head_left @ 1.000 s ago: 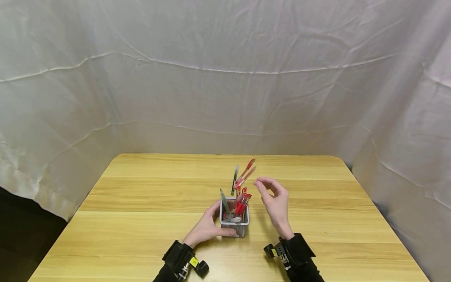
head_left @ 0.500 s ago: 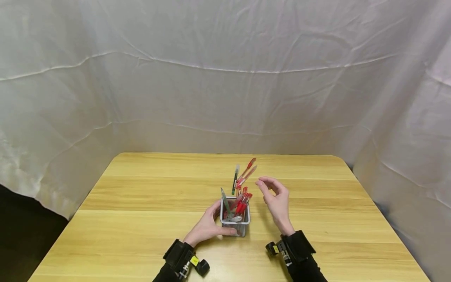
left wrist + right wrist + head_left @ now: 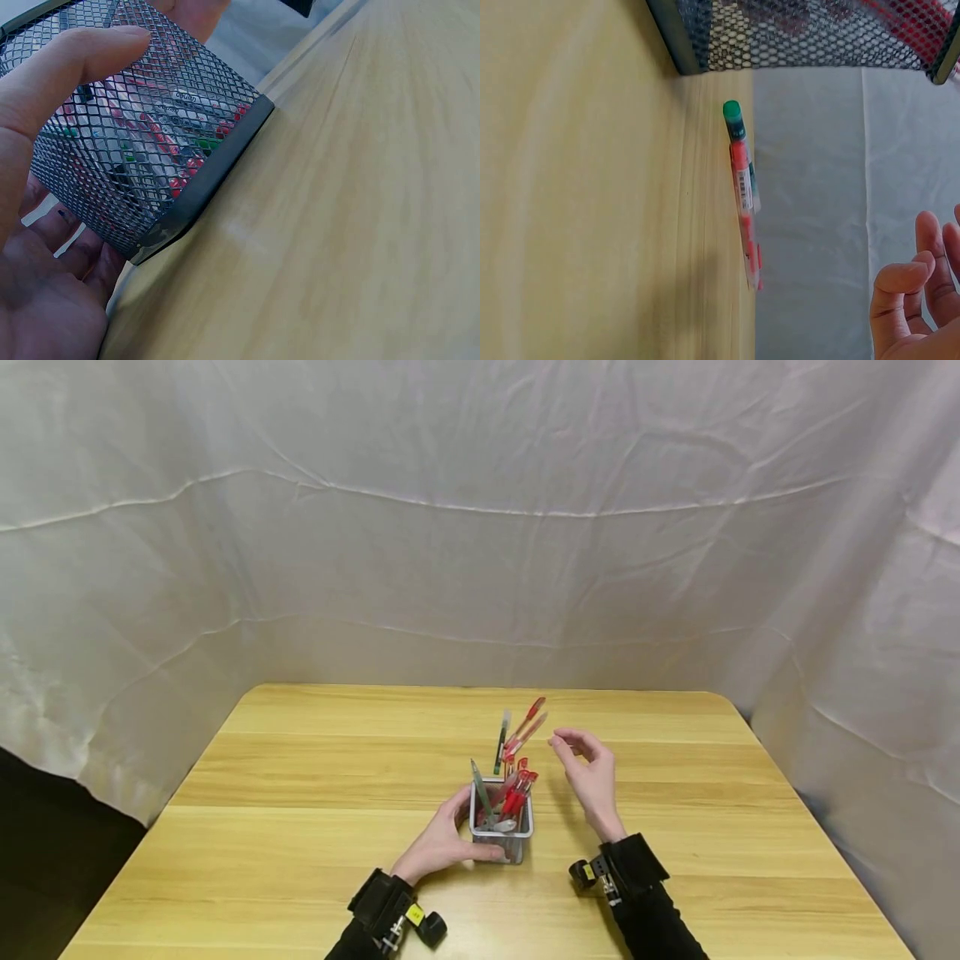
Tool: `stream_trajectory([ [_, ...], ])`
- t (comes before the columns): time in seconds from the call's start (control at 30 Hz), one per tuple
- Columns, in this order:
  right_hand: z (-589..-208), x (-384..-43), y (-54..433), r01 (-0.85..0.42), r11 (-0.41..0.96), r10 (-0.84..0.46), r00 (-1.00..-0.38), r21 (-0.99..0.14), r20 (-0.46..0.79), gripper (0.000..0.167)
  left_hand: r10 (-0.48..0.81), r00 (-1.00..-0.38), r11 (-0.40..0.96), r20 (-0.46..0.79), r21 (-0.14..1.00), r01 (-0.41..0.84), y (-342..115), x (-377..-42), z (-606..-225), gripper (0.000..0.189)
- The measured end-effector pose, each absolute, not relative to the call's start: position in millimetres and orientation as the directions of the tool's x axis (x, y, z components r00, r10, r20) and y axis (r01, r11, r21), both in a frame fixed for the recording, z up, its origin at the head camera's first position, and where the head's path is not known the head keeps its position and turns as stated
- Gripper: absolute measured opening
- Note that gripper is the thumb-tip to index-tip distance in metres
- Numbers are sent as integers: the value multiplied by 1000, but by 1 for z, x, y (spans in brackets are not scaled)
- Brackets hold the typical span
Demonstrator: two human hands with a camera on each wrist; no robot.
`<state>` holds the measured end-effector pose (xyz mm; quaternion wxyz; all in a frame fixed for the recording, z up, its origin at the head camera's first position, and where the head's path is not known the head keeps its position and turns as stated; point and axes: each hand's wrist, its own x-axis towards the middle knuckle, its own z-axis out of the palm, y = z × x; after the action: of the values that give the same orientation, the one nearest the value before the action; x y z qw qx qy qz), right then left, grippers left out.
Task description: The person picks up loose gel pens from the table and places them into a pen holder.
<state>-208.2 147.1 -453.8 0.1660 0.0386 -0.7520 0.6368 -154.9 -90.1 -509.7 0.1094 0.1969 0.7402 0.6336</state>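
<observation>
My left hand (image 3: 442, 843) grips a black mesh pen holder (image 3: 172, 97) from its left side. The thumb lies across its near wall and the other fingers go round behind. Several red pens (image 3: 516, 795) and a green pen (image 3: 481, 789) stick up out of the holder. To the right and a little beyond it, my right hand (image 3: 591, 777) hovers over the table with bent, relaxed fingers and nothing between them. A green-ended pen (image 3: 735, 120) and two red pens (image 3: 742, 187) lie on the table behind the holder.
The wooden table (image 3: 300, 777) has rounded far corners. Pale grey cloth (image 3: 480, 568) hangs behind it and along both sides. Each wrist bears a black strap with a small camera (image 3: 431, 928).
My right hand has risen slightly in the head view, away from me, its fingertips drawing nearer the thumb. My left hand and the pen holder have stayed almost still.
</observation>
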Motion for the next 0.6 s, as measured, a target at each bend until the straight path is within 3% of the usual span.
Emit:
stream_trajectory([
  [0.6,-454,-238,150,-222,282,98,-961,-933,258,24,436,-895,107,90,983,152,-89,-154,-508,84],
])
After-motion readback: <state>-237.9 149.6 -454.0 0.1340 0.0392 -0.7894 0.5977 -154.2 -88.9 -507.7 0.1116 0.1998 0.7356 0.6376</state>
